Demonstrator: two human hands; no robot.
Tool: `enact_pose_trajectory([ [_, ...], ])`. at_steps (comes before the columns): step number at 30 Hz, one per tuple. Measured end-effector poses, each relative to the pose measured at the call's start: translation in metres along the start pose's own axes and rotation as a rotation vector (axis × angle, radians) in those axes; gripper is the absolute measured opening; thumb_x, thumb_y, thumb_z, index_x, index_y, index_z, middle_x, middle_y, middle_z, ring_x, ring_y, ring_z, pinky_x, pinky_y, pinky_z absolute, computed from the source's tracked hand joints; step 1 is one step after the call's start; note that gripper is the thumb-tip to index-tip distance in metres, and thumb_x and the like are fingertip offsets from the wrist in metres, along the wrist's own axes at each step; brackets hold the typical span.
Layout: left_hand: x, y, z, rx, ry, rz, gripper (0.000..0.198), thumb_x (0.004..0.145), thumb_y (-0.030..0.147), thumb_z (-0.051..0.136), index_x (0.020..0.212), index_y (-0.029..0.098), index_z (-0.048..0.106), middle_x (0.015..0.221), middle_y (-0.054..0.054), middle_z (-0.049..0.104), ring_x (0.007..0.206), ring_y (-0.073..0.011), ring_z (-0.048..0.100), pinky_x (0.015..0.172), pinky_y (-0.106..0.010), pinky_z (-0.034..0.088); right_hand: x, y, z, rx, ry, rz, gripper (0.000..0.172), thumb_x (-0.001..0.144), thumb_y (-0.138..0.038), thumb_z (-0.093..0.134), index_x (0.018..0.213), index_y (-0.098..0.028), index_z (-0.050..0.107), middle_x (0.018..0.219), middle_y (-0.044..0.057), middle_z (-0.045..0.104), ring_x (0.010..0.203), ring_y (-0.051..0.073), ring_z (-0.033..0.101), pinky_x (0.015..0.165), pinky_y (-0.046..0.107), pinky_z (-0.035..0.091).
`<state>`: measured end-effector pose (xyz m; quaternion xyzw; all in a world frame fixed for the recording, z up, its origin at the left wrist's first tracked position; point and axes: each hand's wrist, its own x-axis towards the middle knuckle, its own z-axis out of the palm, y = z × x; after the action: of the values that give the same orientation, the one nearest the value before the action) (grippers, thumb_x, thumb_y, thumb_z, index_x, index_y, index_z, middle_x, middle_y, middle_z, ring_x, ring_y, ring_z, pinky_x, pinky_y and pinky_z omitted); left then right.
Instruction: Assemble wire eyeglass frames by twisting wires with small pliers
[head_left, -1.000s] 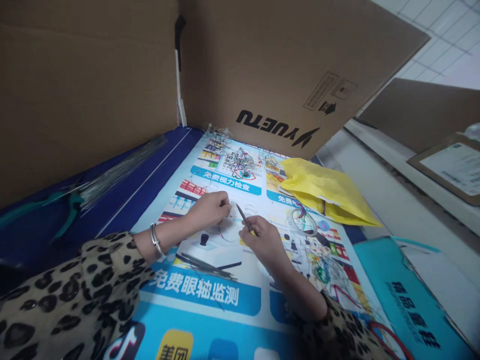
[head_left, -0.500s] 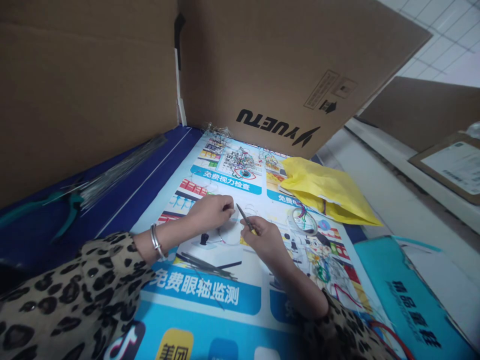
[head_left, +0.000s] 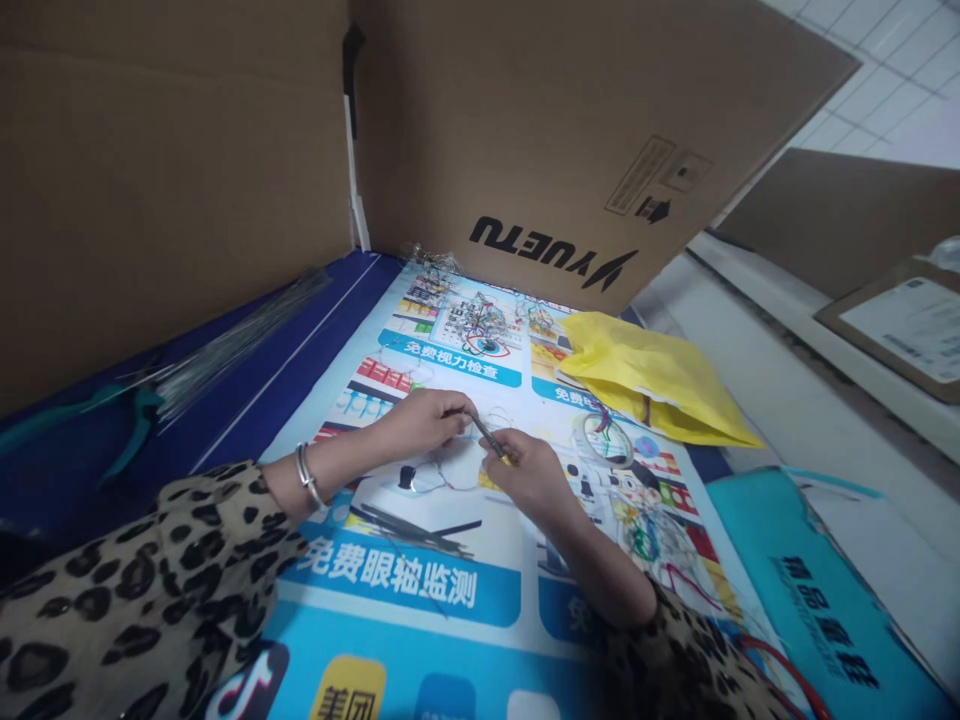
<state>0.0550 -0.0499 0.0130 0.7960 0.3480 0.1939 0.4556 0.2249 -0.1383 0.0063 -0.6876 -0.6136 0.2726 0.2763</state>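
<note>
My left hand (head_left: 431,418) is closed in a pinch, and a thin wire (head_left: 450,484) loops below its fingers. The pinched part is hidden. In my right hand (head_left: 529,468) is a slim, pointed dark metal tool (head_left: 487,432) with a yellow patch near the grip. Its exact kind is not clear. The tool's tip touches or almost touches my left fingertips. A bunch of short dark wires or rods (head_left: 412,530) lies on the printed poster sheet (head_left: 495,398), just below my hands.
Teal-handled pliers (head_left: 139,430) and a bundle of long thin wires (head_left: 232,345) lie left. Tangled coloured wires (head_left: 480,318) are at the back. A ring-shaped roll (head_left: 607,440), yellow bag (head_left: 652,375) and teal box (head_left: 795,590) are right. Cardboard (head_left: 525,130) stands behind.
My left fingers and the tool's tip have come together; a gap showed between them before. The wire loop below my left hand has shifted slightly.
</note>
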Motion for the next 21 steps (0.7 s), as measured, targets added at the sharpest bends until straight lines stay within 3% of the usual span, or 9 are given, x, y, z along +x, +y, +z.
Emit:
enact_pose_trajectory([
  [6, 0.002, -0.001, 0.002, 0.087, 0.043, 0.044, 0.021, 0.076, 0.023, 0.046, 0.082, 0.021, 0.066, 0.064, 0.003, 0.062, 0.059, -0.0103, 0.052, 0.055, -0.021, 0.034, 0.000, -0.002, -0.001, -0.020, -0.009, 0.003, 0.023, 0.069, -0.023, 0.052, 0.087, -0.021, 0.065, 0.075, -0.001, 0.066, 0.066, 0.013, 0.057, 0.060, 0.023, 0.042],
  [11, 0.002, -0.004, 0.008, 0.016, 0.085, 0.028, 0.018, 0.076, 0.020, 0.046, 0.081, 0.020, 0.063, 0.073, 0.003, 0.065, 0.068, -0.0111, 0.056, 0.060, -0.021, 0.038, 0.000, -0.005, -0.001, -0.025, -0.012, 0.020, 0.023, 0.070, -0.024, 0.051, 0.087, -0.020, 0.065, 0.073, -0.001, 0.066, 0.065, 0.013, 0.056, 0.059, 0.023, 0.041],
  [21, -0.002, 0.001, 0.018, -0.160, 0.178, -0.001, 0.012, 0.078, 0.015, 0.040, 0.078, 0.019, 0.052, 0.061, 0.005, 0.057, 0.056, -0.0082, 0.056, 0.057, -0.020, 0.041, -0.002, -0.012, -0.002, -0.055, -0.010, 0.033, 0.019, 0.070, -0.024, 0.050, 0.081, -0.021, 0.064, 0.071, -0.002, 0.065, 0.064, 0.013, 0.055, 0.059, 0.023, 0.040],
])
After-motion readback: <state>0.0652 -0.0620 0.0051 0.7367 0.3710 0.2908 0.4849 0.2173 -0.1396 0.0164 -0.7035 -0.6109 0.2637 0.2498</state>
